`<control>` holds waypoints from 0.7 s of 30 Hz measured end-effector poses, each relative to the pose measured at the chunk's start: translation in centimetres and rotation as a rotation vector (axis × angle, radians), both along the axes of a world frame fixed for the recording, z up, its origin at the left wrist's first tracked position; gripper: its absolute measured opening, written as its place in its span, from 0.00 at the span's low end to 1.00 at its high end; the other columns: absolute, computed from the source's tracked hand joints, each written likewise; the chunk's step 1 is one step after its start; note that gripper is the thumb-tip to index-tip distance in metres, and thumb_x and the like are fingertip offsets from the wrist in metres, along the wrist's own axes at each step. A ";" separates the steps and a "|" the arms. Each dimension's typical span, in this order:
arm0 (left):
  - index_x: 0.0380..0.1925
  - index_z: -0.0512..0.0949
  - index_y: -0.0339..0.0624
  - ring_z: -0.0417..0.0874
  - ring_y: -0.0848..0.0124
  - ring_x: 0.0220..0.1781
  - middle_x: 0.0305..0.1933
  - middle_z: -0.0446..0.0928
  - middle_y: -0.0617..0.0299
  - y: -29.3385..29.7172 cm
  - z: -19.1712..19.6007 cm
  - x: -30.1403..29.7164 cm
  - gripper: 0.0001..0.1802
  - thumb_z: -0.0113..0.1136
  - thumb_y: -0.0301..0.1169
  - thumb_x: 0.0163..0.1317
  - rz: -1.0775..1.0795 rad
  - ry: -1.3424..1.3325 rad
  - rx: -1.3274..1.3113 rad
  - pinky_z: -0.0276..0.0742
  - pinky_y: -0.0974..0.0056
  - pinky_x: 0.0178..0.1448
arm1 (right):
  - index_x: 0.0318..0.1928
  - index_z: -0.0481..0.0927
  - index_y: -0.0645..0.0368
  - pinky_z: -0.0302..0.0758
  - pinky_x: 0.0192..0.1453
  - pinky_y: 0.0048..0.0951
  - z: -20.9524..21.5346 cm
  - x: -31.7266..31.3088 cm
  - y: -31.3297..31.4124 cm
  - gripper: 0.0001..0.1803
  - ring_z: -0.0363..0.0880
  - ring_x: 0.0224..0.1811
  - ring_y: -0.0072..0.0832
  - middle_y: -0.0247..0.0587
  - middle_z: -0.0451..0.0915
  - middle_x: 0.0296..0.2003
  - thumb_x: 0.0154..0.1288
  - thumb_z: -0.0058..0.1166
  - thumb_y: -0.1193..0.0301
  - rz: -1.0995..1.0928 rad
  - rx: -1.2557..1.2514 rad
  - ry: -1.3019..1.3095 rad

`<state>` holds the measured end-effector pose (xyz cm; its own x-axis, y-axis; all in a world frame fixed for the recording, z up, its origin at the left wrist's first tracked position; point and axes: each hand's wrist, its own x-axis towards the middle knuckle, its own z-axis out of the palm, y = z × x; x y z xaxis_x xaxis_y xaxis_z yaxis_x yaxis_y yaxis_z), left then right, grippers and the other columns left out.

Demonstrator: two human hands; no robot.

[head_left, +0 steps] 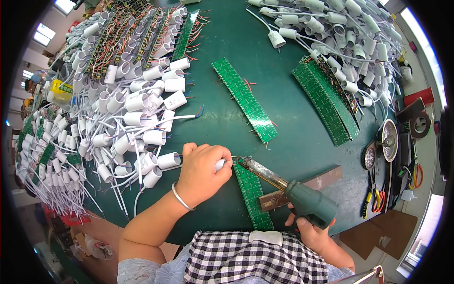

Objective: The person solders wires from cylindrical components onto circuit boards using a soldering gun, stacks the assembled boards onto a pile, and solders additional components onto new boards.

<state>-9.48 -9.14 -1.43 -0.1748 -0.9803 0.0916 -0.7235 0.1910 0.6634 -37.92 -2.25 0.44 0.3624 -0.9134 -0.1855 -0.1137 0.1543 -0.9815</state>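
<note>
My right hand (309, 232) is closed round the handle of a green soldering gun (312, 203). The gun's thick, darkened tip meets the far end of a green circuit board strip (253, 194) lying in front of me. At that same end my left hand (203, 168) pinches a white cable part (220, 164), mostly hidden by the fingers. A thin wire runs from those fingers toward the gun's tip. Across the strip lies a rusty metal bar (302, 187), partly beneath the gun.
Another circuit board strip (246, 99) lies farther off, and more are stacked (324, 104) at right. White lamp holders with cables (137, 118) fill the left; a similar pile (345, 28) is at back right. Metal dishes (388, 139) and pliers (366, 203) lie right.
</note>
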 end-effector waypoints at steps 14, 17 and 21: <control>0.25 0.76 0.47 0.73 0.69 0.27 0.24 0.75 0.68 0.0 0.0 -0.3 0.03 0.62 0.29 0.51 0.024 -0.034 -0.048 0.57 0.61 0.44 | 0.56 0.68 0.65 0.77 0.34 0.29 0.1 0.1 -0.1 0.24 0.79 0.30 0.31 0.44 0.75 0.45 0.66 0.53 0.63 0.000 0.030 -0.005; 0.24 0.76 0.47 0.73 0.69 0.27 0.24 0.75 0.68 0.0 0.0 -0.3 0.03 0.62 0.28 0.51 0.018 -0.039 -0.059 0.57 0.61 0.44 | 0.56 0.68 0.65 0.77 0.35 0.30 0.0 0.1 0.3 0.24 0.79 0.31 0.31 0.44 0.75 0.44 0.66 0.53 0.63 -0.032 0.091 -0.017; 0.24 0.76 0.47 0.73 0.69 0.27 0.23 0.75 0.68 0.0 -0.1 -0.2 0.04 0.62 0.28 0.50 0.018 -0.042 -0.064 0.57 0.61 0.44 | 0.56 0.68 0.65 0.77 0.35 0.30 0.1 0.3 0.2 0.24 0.79 0.31 0.31 0.44 0.74 0.44 0.66 0.53 0.64 -0.036 0.118 -0.016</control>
